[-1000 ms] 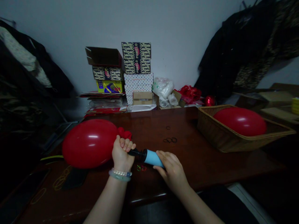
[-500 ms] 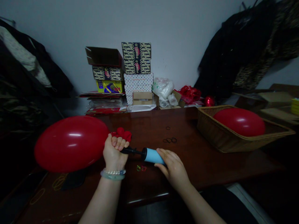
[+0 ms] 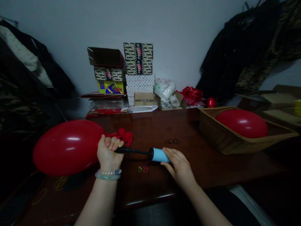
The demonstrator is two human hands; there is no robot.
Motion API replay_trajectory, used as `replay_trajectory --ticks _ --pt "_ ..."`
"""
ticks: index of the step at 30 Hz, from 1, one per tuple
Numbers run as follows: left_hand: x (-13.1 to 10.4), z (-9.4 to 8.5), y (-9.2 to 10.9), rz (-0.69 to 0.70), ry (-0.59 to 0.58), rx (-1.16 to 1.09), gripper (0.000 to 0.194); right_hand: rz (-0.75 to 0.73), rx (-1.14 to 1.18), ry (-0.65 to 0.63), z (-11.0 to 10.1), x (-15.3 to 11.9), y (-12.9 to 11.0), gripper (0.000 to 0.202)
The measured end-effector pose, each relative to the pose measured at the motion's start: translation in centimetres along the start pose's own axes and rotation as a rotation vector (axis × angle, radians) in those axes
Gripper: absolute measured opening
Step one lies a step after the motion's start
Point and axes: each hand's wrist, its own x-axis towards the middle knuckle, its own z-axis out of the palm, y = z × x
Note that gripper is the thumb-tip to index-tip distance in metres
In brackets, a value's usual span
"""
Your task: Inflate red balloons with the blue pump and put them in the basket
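A large inflated red balloon point(image 3: 68, 147) lies at the left, its neck end at my left hand point(image 3: 110, 153). That hand is closed around the balloon's neck and the black end of a hand pump. My right hand point(image 3: 180, 164) grips the light blue barrel of the pump point(image 3: 160, 155), and a length of thin black rod shows between the two hands. Just behind my left hand sits a pile of limp red balloons point(image 3: 125, 136). Small green and red bands point(image 3: 143, 169) lie on the table below the pump. Where the balloon meets the pump is hidden by my fingers.
A wicker basket point(image 3: 216, 138) at the right holds another inflated red balloon point(image 3: 242, 123). Black bands point(image 3: 171, 141) lie mid-table; yellowish bands point(image 3: 39, 196) lie front left. Stacked boxes point(image 3: 139, 83) and plastic bags point(image 3: 164, 89) stand along the wall. Dark coats hang at both sides.
My hands have moved apart, my left hand going left with the balloon and my right hand slightly right. More of the pump's black rod shows.
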Motion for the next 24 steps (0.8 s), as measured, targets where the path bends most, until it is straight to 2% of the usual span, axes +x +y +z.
replay_trajectory --ticks 16,20,24 --pt "-2.0 1.1 -5.1 -0.083 0.011 0.047 0.047 0.026 -0.005 0.021 0.7 -0.1 -1.8 0.050" --pt "-2.4 1.3 -5.3 -0.071 0.010 0.063 0.047 0.036 0.004 0.004 0.9 -0.1 -1.7 0.049" --pt "-2.3 1.5 -4.7 -0.034 0.029 0.075 0.048 0.018 0.015 -0.004 0.9 0.1 -1.4 0.050"
